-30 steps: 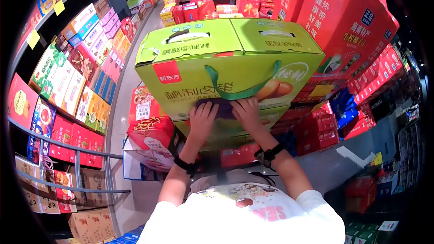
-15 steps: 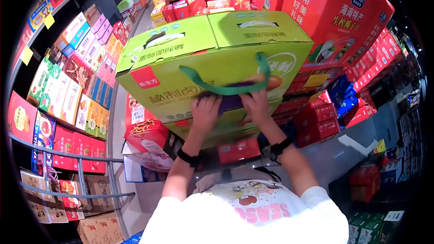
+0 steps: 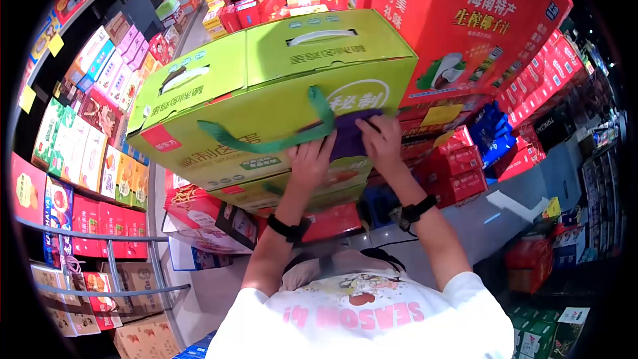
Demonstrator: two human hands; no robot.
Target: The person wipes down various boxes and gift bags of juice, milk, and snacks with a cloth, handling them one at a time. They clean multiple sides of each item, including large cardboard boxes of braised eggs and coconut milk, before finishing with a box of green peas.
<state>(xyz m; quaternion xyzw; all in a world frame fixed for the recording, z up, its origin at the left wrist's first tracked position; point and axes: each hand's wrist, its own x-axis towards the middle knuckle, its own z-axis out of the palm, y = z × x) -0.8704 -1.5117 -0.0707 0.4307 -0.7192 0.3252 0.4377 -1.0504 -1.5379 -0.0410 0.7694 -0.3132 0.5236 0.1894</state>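
In front of me stands a large green gift box (image 3: pixel 266 96), with two white carry slots on top and a green ribbon handle (image 3: pixel 276 139) looped across its front. A purple cloth (image 3: pixel 345 136) lies against the front face, below and beside the ribbon. My left hand (image 3: pixel 310 159) presses its bent fingers on the cloth's left side, close to the ribbon. With its fingers closed on the cloth's upper right part, my right hand (image 3: pixel 382 139) rests near the box's right edge. Another green box (image 3: pixel 325 193) sits underneath.
Tall red coconut juice cartons (image 3: pixel 458 26) rise directly behind and right of the green box. Shelves of boxed goods (image 3: pixel 86 139) line the left, with a metal rail (image 3: pixel 113 229) in front. Red gift bags (image 3: pixel 199 209) stand low at the left, and red boxes (image 3: pixel 462 166) at the right.
The green box has shifted left in view. Both hands have moved along its front toward the right end, with the purple cloth, which now spreads higher by the white lettering.
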